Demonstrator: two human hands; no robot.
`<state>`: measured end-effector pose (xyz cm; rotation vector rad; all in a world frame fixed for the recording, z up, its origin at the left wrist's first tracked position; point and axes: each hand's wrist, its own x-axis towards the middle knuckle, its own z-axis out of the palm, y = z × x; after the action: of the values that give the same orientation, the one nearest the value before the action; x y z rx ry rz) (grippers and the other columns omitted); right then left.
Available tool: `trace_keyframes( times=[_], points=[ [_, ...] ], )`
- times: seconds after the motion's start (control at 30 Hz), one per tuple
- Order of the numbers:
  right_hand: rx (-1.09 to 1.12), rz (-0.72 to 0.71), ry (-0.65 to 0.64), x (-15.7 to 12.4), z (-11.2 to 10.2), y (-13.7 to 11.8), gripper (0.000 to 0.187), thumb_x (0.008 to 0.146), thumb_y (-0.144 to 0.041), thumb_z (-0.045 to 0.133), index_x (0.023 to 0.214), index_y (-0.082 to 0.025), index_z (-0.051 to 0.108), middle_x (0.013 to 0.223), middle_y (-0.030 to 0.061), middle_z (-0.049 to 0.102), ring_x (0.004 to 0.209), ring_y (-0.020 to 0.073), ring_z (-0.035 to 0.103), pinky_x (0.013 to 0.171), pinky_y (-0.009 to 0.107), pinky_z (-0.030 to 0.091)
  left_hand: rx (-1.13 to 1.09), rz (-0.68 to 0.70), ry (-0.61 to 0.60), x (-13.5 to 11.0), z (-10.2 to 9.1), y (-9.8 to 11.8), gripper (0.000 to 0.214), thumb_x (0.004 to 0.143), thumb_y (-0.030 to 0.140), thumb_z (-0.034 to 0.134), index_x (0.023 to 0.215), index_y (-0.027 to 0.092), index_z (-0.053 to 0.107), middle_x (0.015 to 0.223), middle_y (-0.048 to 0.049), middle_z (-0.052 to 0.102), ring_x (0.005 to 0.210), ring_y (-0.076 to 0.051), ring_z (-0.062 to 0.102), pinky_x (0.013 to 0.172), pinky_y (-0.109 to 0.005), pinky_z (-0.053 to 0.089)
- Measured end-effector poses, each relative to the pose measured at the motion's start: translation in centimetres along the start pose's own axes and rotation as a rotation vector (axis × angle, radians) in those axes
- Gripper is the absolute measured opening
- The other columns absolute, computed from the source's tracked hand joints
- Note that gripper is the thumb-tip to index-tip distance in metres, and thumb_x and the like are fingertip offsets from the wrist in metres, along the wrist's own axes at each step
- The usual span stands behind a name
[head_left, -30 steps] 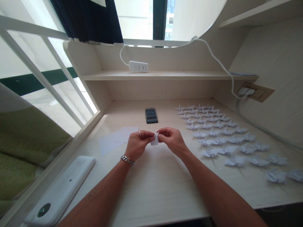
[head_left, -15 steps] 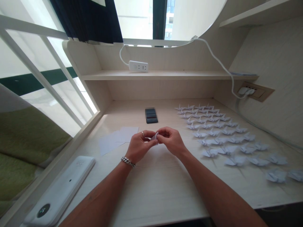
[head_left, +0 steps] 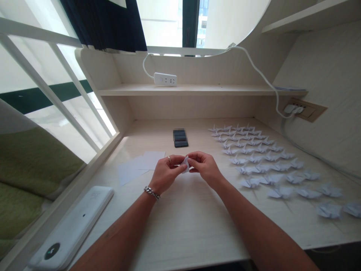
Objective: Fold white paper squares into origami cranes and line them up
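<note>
Between my two hands is a small piece of folded white paper (head_left: 186, 165), held just above the desk. My left hand (head_left: 166, 171), with a ring and a chain bracelet, pinches its left side between thumb and fingers. From the right, my right hand (head_left: 205, 165) grips its upper edge with thumb and forefinger. The fingers hide part of the folds. Several flat white paper sheets (head_left: 132, 169) lie on the desk left of my left hand. To the right stand rows of folded white paper cranes (head_left: 254, 158).
A dark phone (head_left: 180, 138) lies behind my hands. At the front left of the desk (head_left: 183, 233) rests a long white device (head_left: 73, 226). A power strip (head_left: 165, 79) sits on the shelf, and a white cable runs to the wall socket (head_left: 306, 109).
The folded paper now shows more of itself between my fingers and stands more upright. My left thumb and right fingertips have shifted slightly on it.
</note>
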<state>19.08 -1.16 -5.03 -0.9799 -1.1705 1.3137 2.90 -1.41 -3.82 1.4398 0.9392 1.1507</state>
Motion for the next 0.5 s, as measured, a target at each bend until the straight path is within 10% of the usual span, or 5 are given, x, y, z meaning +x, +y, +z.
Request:
trace_keyframes(
  times=[0.5],
  points=[
    [0.0,-0.002,0.014,0.08,0.04,0.02,0.029,0.064,-0.036,0.076,0.086,-0.018,0.069,0.075,0.0015,0.07,0.065,0.0141,0.065,0.058,0.027,0.053,0.019,-0.032,0.022,-0.06,-0.01,0.18,0.034,0.065,0.026,0.081,0.095,0.012,0.074,0.093,-0.0109,0.076,0.083,-0.023,0.071,0.078,-0.034,0.059]
  ],
)
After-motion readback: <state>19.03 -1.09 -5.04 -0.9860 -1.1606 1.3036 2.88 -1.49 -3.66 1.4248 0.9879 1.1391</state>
